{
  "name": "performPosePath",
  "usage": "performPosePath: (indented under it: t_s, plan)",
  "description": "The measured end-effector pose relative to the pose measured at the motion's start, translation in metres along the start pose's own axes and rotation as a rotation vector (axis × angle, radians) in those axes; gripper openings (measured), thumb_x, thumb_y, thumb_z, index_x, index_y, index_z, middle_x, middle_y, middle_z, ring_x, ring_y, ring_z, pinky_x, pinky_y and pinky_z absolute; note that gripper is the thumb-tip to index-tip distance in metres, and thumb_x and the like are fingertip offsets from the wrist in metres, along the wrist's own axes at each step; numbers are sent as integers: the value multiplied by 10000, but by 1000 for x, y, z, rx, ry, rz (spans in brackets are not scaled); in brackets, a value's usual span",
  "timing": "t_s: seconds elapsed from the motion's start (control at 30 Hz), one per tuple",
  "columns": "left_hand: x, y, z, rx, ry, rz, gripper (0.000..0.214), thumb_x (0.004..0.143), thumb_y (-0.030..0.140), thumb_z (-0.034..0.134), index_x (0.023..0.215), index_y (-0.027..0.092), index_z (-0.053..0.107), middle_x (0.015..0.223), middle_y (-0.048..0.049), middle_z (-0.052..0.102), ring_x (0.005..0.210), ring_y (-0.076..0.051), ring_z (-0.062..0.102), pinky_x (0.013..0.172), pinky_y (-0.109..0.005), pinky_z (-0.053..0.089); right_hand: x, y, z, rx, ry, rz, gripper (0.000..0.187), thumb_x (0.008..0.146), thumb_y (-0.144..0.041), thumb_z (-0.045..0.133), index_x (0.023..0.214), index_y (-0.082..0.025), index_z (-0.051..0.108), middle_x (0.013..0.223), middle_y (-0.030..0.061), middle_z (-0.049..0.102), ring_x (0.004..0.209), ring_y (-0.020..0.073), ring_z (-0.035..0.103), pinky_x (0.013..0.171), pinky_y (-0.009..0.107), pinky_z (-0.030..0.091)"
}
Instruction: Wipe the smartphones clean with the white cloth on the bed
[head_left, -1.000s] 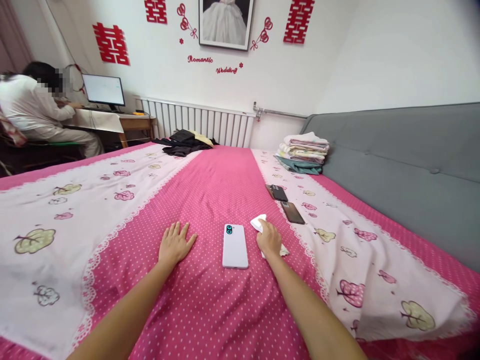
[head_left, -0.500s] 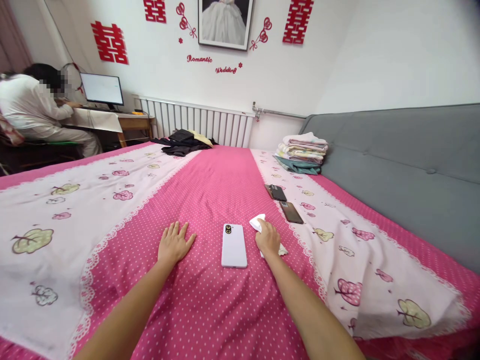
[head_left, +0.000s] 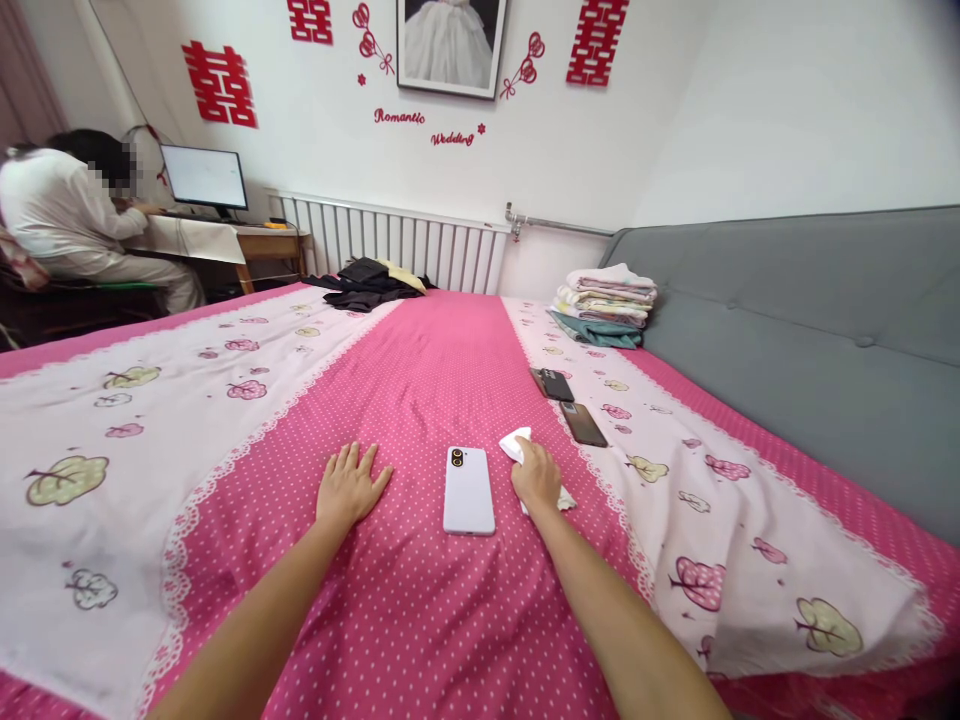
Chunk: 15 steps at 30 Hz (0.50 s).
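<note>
A pale lilac smartphone (head_left: 469, 495) lies back up on the pink dotted bedspread (head_left: 435, 620), its camera end pointing away from me. To its left, my left hand (head_left: 349, 483) rests flat on the cloth with fingers spread, apart from the phone. On the other side, my right hand (head_left: 537, 475) is closed round a crumpled white tissue (head_left: 514, 443). Bits of the tissue stick out in front of the fingers and beside the wrist; the rest is hidden under the hand.
Two dark phones, one brownish (head_left: 583, 424) and one black (head_left: 556, 384), lie beyond my right hand. Folded cloths (head_left: 606, 295) are stacked by the grey headboard (head_left: 795, 310). Dark clothes (head_left: 367, 285) lie at the far edge. A person (head_left: 75, 210) sits at a desk on the left.
</note>
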<state>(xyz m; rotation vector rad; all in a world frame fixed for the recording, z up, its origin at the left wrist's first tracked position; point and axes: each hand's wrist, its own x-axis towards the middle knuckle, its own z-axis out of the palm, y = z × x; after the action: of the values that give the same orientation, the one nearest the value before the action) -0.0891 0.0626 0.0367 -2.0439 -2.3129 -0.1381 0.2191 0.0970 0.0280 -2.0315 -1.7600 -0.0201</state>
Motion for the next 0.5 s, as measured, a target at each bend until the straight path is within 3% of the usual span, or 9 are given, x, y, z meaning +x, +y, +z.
performPosePath:
  t_s: [0.5]
  plan:
    - [-1, -1, 0, -4, 1, -1, 727, 897, 581, 210, 1456, 121, 277, 1527, -166, 263, 1420, -302, 203, 1152, -450, 152, 0, 0, 1, -6, -6, 4, 486, 861, -113, 437, 1318, -253, 521, 1168, 68, 599, 1069, 210, 518, 853, 285, 350]
